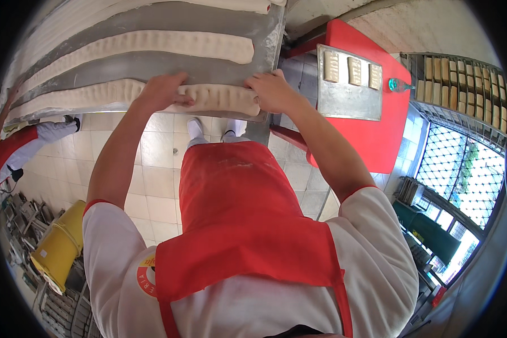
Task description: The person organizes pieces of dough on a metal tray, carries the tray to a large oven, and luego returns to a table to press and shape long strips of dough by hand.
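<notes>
A long dimpled dough strip (214,98) lies along the near edge of the grey metal table (208,70). My left hand (164,90) grips this strip partway along it, with fingers curled onto it. My right hand (266,89) is curled on the strip's right end, gripping it near the table's right edge. Farther back, another long dough strip (152,46) lies parallel on the metal surface, and part of a third shows at the top.
Right, a red table (366,146) bears a metal tray (349,104) with three dough pieces and a bottle (399,84). Beyond stands a rack (462,96) of rectangular pieces. A co-worker (22,141) is at far left; a yellow bin (59,245) stands lower left.
</notes>
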Available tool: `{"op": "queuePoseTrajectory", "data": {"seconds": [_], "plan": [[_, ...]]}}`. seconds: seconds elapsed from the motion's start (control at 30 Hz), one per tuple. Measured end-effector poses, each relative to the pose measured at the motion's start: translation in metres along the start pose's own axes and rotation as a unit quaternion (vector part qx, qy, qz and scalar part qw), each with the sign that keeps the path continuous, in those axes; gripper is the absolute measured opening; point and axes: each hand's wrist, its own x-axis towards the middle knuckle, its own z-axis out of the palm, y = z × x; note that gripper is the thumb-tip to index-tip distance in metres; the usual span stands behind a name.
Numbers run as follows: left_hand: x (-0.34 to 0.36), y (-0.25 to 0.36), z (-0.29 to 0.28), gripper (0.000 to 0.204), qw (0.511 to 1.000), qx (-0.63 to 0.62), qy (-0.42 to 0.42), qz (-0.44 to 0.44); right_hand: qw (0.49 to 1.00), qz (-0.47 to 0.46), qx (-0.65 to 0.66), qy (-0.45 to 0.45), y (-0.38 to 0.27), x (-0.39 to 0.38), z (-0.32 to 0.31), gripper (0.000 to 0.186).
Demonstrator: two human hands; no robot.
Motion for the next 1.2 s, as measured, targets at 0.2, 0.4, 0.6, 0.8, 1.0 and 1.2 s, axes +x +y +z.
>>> {"op": "queuePoseTrajectory", "data": {"seconds": [0.2, 0.4, 0.6, 0.8, 1.0, 1.2], "plan": [[0.007, 0.027, 0.013, 0.070, 1.000, 0.015, 0.002, 0.011, 0.999, 0.006, 0.005, 0.031, 0.004, -0.020, 0.000, 0.040], [0.002, 0.032, 0.026, 0.076, 0.998, 0.035, 0.052, 0.015, 0.990, 0.063, 0.002, 0.123, -0.017, -0.036, 0.031, 0.048], [0.001, 0.029, 0.025, 0.080, 0.999, 0.026, 0.037, 0.021, 0.963, 0.133, 0.046, 0.230, -0.101, -0.047, 0.079, 0.093], [0.000, -0.005, 0.019, 0.083, 0.994, 0.035, 0.063, 0.079, 0.953, 0.217, -0.023, 0.208, -0.120, -0.031, 0.088, 0.104], [-0.001, -0.033, 0.026, 0.081, 0.977, 0.091, 0.131, 0.144, 0.936, 0.262, -0.025, 0.234, -0.151, -0.013, 0.099, 0.114], [-0.012, -0.054, 0.009, 0.079, 0.992, 0.026, 0.022, 0.118, 0.941, 0.282, -0.013, 0.187, -0.173, 0.012, 0.098, 0.126]]}}
